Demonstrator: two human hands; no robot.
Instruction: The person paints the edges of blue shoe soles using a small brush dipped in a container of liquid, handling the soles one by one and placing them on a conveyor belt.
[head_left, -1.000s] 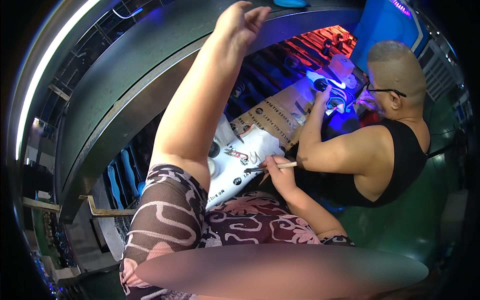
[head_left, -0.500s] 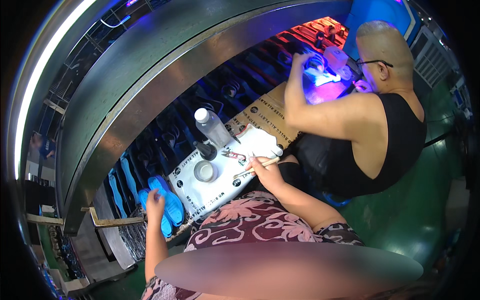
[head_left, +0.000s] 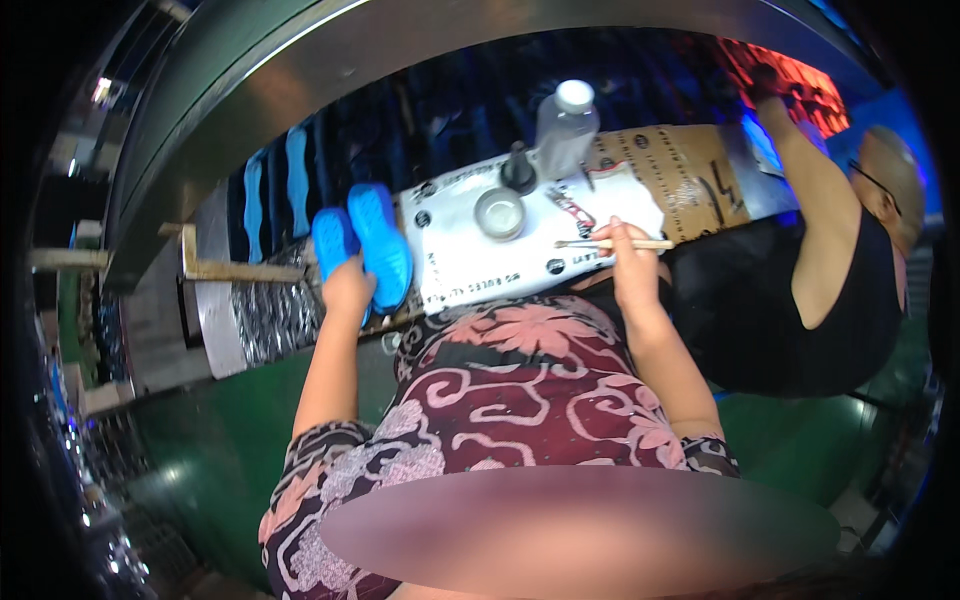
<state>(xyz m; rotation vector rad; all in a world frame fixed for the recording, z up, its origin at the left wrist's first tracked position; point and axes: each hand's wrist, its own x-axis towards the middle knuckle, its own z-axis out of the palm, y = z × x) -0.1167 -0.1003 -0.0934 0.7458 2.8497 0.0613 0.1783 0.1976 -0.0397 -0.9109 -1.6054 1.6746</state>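
Two blue shoe soles [head_left: 384,245] are lying side by side, left of the frame's centre, and the left hand [head_left: 348,288] is resting over the lower end of the left-hand one; whether the fingers are closing on that sole or merely touching it, I cannot tell, since the hand itself is covering the spot. Right of centre, the right hand [head_left: 633,264] is gripping a slim paintbrush [head_left: 652,244] by its pale handle, the bristle end pointing left over a white printed sheet [head_left: 455,275] that is covering the middle of the bench. An open-topped round jar [head_left: 500,214] is sitting on this sheet near the centre of the frame, while a small black bottle [head_left: 519,172] with a tapered top is standing just beside it, toward the upper right. Farther up, a clear bottle [head_left: 565,138] with a white cap is standing, and red-handled snips [head_left: 571,209] are lying between the jar and the right hand. Brown cardboard [head_left: 672,170] is stretching away to the right of the clear bottle. Narrow light-blue strips [head_left: 298,185] are lying above the soles, toward the upper left. At the right edge, a co-worker [head_left: 790,290] in a black sleeveless top is extending one arm toward a red glow [head_left: 812,100] in the upper right.
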